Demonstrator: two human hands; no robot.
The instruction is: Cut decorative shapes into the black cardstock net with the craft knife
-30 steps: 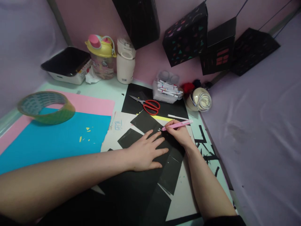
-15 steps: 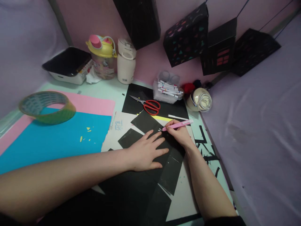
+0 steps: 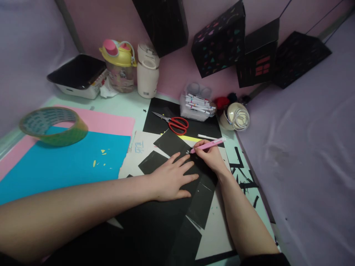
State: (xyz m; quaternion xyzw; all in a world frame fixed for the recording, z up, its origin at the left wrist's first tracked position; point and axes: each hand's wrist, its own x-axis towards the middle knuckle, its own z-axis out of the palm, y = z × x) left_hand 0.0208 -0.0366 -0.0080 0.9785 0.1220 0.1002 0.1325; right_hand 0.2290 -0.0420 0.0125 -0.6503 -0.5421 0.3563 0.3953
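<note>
My left hand (image 3: 173, 180) lies flat with its fingers spread, pressing on a black paper piece (image 3: 169, 143) with flaps. My right hand (image 3: 211, 157) pinches a slim pink pen-style craft knife (image 3: 209, 144). The knife's tip touches the black paper just beyond my left fingertips, beside small pale cuts. Under the black pieces is a whitish board (image 3: 130, 162) with blue pen marks. Behind them, red-handled scissors (image 3: 178, 125) lie with blades pointing left on a black sheet (image 3: 158, 107). A white marker (image 3: 205, 136) rests near the knife.
On the left, a large roll of tape (image 3: 79, 131) sits on blue (image 3: 69, 166) and pink (image 3: 111, 123) sheets. A box of markers (image 3: 194, 114), a white bottle (image 3: 148, 79), a yellow-lidded bottle (image 3: 120, 75) and a black-topped container (image 3: 79, 72) stand behind. Black paper boxes (image 3: 219, 40) hang above. Black scraps (image 3: 248, 184) lie right.
The view has shifted slightly. Both hands stay in nearly the same place, and the knife tip remains at the same spot on the black paper.
</note>
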